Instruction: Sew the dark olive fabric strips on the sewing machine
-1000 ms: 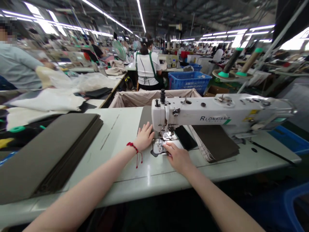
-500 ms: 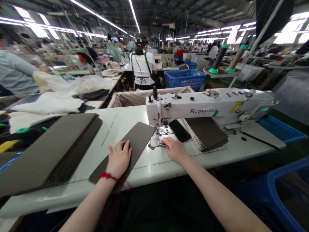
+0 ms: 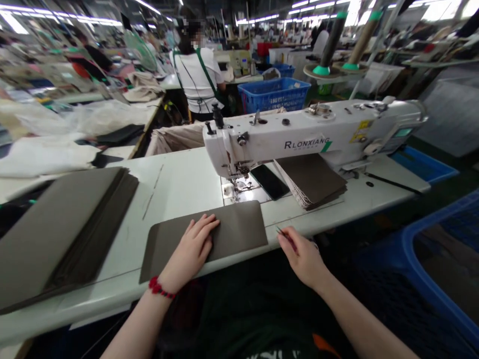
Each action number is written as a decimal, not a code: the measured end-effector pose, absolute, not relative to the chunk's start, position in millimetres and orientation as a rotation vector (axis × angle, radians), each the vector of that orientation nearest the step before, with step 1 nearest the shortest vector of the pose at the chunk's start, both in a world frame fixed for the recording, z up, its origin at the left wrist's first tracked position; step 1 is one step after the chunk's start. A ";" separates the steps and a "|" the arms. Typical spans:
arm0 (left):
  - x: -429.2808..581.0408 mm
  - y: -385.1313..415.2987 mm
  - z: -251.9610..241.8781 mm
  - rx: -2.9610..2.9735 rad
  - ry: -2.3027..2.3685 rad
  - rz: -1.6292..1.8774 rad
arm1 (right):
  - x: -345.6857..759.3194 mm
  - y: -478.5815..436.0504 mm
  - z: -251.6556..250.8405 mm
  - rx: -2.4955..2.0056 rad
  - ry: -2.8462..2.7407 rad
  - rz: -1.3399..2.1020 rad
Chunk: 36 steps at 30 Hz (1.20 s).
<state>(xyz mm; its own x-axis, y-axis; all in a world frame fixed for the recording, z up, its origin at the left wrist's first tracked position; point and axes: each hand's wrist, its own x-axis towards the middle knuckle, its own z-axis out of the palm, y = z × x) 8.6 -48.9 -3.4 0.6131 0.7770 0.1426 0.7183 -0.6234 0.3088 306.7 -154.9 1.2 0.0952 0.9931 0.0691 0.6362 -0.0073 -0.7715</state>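
Note:
A dark grey-brown flat panel (image 3: 239,224) with rounded corners lies along the front edge of the sewing table, in front of the sewing machine (image 3: 299,134). Flat on top of it rests my left hand (image 3: 192,244), fingers stretched out, a red bracelet at the wrist. Just past the panel's right end is my right hand (image 3: 301,254), closed round a small pointed tool (image 3: 290,239) with a reddish body. Only its tip and part of its side show, so its exact kind is unclear. The needle area (image 3: 237,187) sits behind the panel, apart from both hands.
A thick stack of similar panels (image 3: 67,219) covers the table's left side. Under the machine arm lie a black phone (image 3: 270,181) and a pile of brown pieces (image 3: 310,177). A blue basket (image 3: 407,259) stands at lower right. A person in white (image 3: 200,75) works ahead.
The panel has turned and shifted right along the front edge, my left hand still on it. My right hand has come away from the needle area towards the front right, the pointed tool now visible.

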 end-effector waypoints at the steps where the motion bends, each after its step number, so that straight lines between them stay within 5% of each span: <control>1: 21.8 -54.9 -0.7 2.609 1.208 0.423 | 305.6 -163.8 -3.3 -1.740 -1.609 0.700; 20: 109.8 -99.9 -6.4 2.358 1.046 0.627 | 283.8 -178.8 -28.2 -1.831 -1.743 0.599; 31: 72.6 -77.8 34.3 2.284 0.674 0.303 | 288.6 -169.9 -25.2 -1.934 -1.723 0.505; 36: 7.9 -28.4 20.2 2.532 1.424 0.349 | 293.1 -168.5 -21.9 -1.800 -1.769 0.448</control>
